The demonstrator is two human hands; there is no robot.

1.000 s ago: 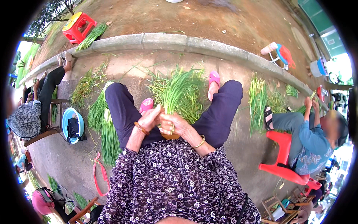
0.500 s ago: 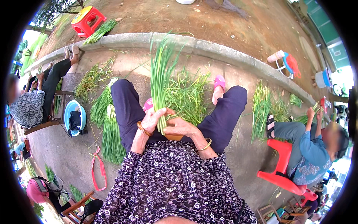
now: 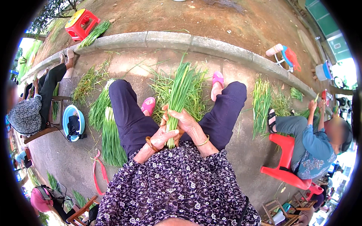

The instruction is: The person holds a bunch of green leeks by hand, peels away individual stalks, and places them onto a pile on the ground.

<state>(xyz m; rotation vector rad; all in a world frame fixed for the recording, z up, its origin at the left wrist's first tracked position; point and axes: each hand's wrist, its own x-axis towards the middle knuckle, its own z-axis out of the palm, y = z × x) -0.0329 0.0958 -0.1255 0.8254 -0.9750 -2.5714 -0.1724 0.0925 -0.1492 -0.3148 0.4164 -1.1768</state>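
A bunch of chives [image 3: 178, 94] stands in front of my lap, its green leaves leaning away and slightly right, its pale stem ends toward me. My left hand [image 3: 163, 138] is closed round the lower stems, the thumb laid across them. Higher up, my right hand [image 3: 185, 121] wraps the bunch from the right side. Between my feet lies a heap of loose, partly yellowed leaves [image 3: 197, 98], partly hidden by the bunch. Beside my left leg a pile of neat chives [image 3: 113, 145] rests on the paving.
A red strap [image 3: 98, 171] lies left of me. Farther left stands a light-blue basin [image 3: 66, 122] with a black bag in it, near a seated person. Another person sits by a red plastic chair [image 3: 281, 162] at right. A stone kerb [image 3: 166, 39] runs across ahead.
My right hand has moved up and now grips the bunch together with my left. The bunch has shifted right and looks thicker; its tips lean right. My view has shifted slightly.
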